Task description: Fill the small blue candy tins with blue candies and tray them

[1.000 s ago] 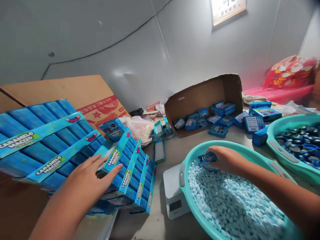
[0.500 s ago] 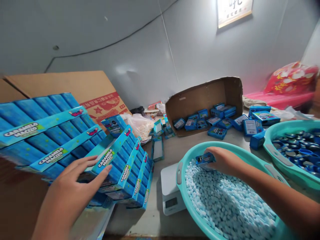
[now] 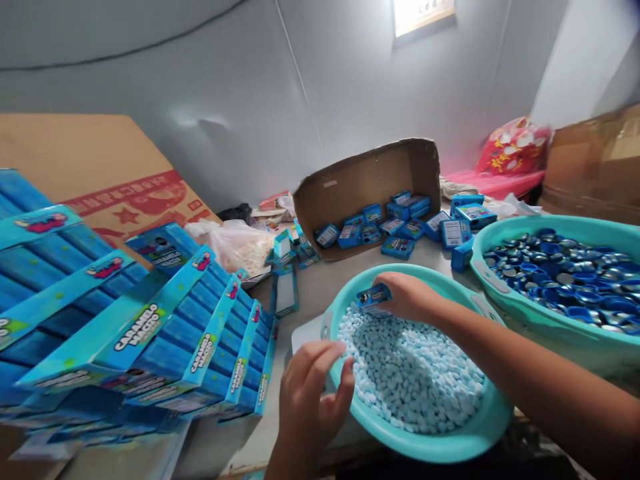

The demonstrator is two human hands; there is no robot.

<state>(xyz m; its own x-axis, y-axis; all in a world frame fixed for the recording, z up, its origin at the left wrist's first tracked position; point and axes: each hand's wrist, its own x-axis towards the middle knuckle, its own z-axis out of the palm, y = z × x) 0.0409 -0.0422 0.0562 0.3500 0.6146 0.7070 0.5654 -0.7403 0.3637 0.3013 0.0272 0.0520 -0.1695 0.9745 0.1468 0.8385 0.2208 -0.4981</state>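
My right hand (image 3: 407, 295) grips a small blue box (image 3: 371, 299), tilted over the far left part of a turquoise basin (image 3: 425, 448). Pale blue candies (image 3: 420, 380) fill the basin, and the box's lower edge is close to or among them; its contact is hard to make out. By the basin's left rim is my left hand (image 3: 311, 397), empty, fingers bent and thumb apart. Left of it stand stacked turquoise display trays (image 3: 140, 327) printed "Caramelo Macizo", packed with blue boxes. One box (image 3: 165, 248) lies on top of a tray.
A white scale (image 3: 305, 333) is partly hidden behind my left hand and the basin. Beyond lies a tipped carton (image 3: 357, 190) with several blue boxes. Another turquoise basin (image 3: 555, 313) holds blue and silver pieces. A large cardboard box (image 3: 100, 147) stands behind the trays.
My left hand has left the display tray and moved right to the basin's rim. My right hand still holds the small box over the candies. The view has turned right.
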